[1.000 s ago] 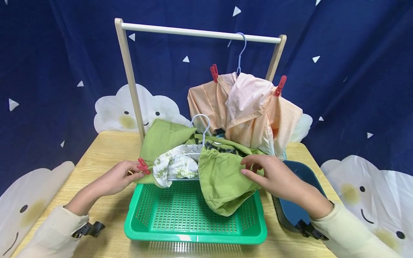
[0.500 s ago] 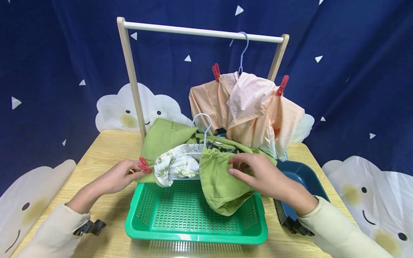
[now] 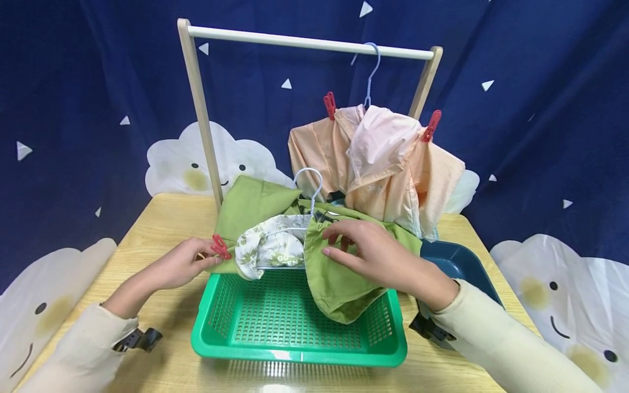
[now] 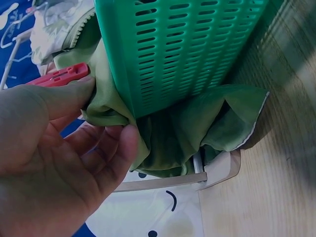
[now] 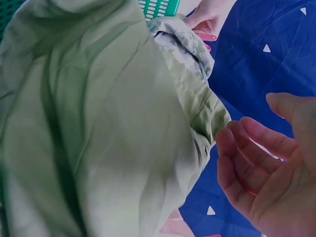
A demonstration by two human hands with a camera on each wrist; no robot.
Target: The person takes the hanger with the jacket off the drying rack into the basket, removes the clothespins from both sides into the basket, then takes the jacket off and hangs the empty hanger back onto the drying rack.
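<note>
A green hooded jacket (image 3: 339, 281) with a white patterned lining (image 3: 280, 251) lies over the back of a green plastic basket (image 3: 300, 356). A pale hanger (image 3: 308, 172) sits inside its neck, hook up. At the jacket's left shoulder, my left hand (image 3: 184, 263) pinches the fabric beside a red clothespin (image 3: 221, 246); the left wrist view shows the thumb along the clothespin (image 4: 61, 75) and fingertips under the cloth. My right hand (image 3: 375, 254) hovers over the right part with loosely bent fingers, and in the right wrist view its fingertips (image 5: 232, 128) come right at the fabric edge.
Behind stands a wooden rack with a white rail (image 3: 304, 41). A peach jacket (image 3: 378, 174) hangs from it on a blue hanger (image 3: 372, 71) with red clothespins. A dark blue bin (image 3: 457, 265) stands to the right on the wooden table (image 3: 162, 224).
My right hand has moved left across the green jacket towards the hanger, with its fingers still loosely bent. The left hand stays at the left shoulder. The head view has shifted slightly.
</note>
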